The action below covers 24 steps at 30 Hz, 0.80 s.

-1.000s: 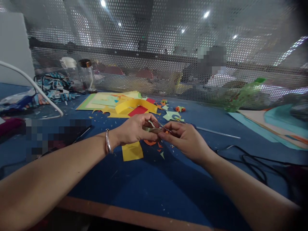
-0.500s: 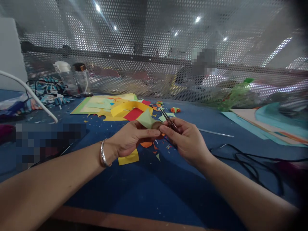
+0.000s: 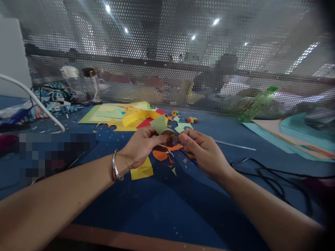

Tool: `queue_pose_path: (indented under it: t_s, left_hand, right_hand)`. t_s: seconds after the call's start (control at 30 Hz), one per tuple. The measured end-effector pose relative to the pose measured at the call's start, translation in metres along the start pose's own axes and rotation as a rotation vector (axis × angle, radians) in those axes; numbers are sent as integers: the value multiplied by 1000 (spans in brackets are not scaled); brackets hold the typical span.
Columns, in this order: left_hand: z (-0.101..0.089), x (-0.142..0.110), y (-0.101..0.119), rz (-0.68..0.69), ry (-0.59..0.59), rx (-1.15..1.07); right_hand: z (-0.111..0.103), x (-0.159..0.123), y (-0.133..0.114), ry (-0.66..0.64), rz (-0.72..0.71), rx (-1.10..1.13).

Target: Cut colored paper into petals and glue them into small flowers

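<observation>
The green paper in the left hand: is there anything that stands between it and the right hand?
Nothing visible stands between the green paper and the right hand; whether its fingers touch the paper is unclear.

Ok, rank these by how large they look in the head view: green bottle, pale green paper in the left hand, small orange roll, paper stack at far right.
1. Paper stack
2. Green bottle
3. Pale green paper, its visible part
4. Small orange roll
</observation>
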<state>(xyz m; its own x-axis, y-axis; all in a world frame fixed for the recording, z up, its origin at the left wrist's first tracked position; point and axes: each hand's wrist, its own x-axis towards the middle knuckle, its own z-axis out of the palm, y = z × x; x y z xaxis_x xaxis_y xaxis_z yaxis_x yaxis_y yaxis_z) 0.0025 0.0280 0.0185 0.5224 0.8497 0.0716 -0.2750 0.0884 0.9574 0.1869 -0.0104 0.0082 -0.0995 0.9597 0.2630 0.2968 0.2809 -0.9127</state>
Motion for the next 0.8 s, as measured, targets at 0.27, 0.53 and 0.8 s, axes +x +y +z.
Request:
queue_pose_path:
  t_s: [0.27,0.53,0.8]
  left_hand:
    - [-4,0,0,7,-47,61]
    - [-5,1,0,10,-67,86]
    - [-5,1,0,-1,-58,31]
  right_hand:
    - [-3,-1,-2,-42,-45,-96]
    - [-5,0,-2,-61,-82,-114]
    - [-5,0,-2,-56,-92,-152]
